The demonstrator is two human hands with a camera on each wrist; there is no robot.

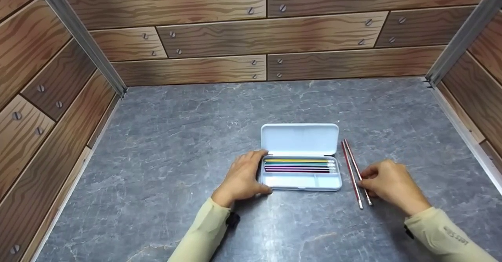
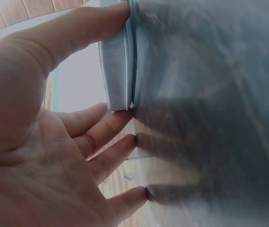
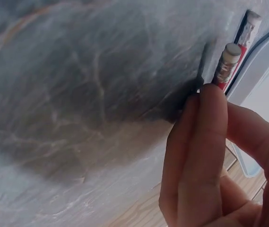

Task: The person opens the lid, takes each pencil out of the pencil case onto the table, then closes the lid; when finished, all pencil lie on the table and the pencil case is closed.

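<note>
A light blue pencil case [image 1: 300,181] lies with its lid [image 1: 300,138] raised at the back. Several coloured pencils [image 1: 298,166] lie side by side in its rear compartment, eraser ends to the right. My left hand [image 1: 241,177] holds the case's left end, thumb at the front corner and fingers behind; the left wrist view shows fingertips also touching the tabletop. To the right of the case, my right hand [image 1: 390,183] pinches a red pencil [image 1: 352,156] between thumb and fingers. Beside it on the left lies another red pencil [image 1: 350,168], close to the first at its far end.
The grey marbled tabletop [image 1: 168,136] spreads around the case. Wood-patterned panels [image 1: 219,38] stand at the back and both sides, with grey metal posts [image 1: 82,38] at the corners.
</note>
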